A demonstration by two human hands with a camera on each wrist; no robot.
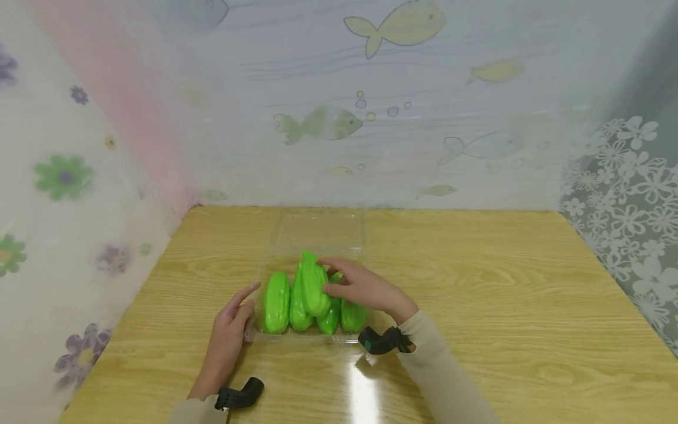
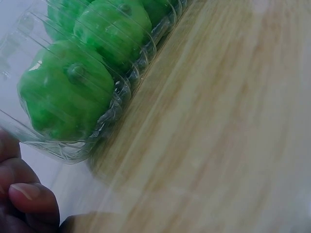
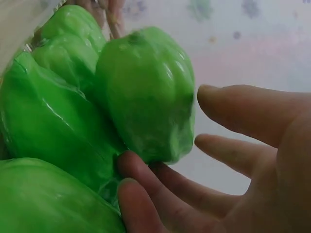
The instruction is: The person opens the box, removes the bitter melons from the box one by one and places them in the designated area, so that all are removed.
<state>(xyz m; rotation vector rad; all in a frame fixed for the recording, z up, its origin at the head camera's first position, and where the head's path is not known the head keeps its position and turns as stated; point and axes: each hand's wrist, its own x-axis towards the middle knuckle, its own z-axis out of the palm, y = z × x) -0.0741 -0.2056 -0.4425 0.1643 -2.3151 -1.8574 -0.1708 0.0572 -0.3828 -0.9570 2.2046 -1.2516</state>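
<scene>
Several shiny green ridged gourd-shaped vegetables [image 1: 276, 303] lie side by side in a clear plastic clamshell box [image 1: 304, 338]. One more such gourd [image 1: 313, 288] lies tilted on top of the middle ones, its narrow end toward the raised lid. My right hand [image 1: 365, 288] is beside this top gourd, thumb and fingers spread around its right side. In the right wrist view its fingers [image 3: 233, 104] look fairly straight, with fingertips at or very near the gourd. At the box's left wall, my left hand [image 1: 229, 327] has its index finger stretched along the side and other fingers loosely bent.
The box's transparent lid [image 1: 320, 229] stands open at the back, near the wall [image 1: 402, 171] painted with fish. Wood-grain table [image 1: 477, 282] extends to both sides. Each wrist carries a black camera mount [image 1: 241, 394].
</scene>
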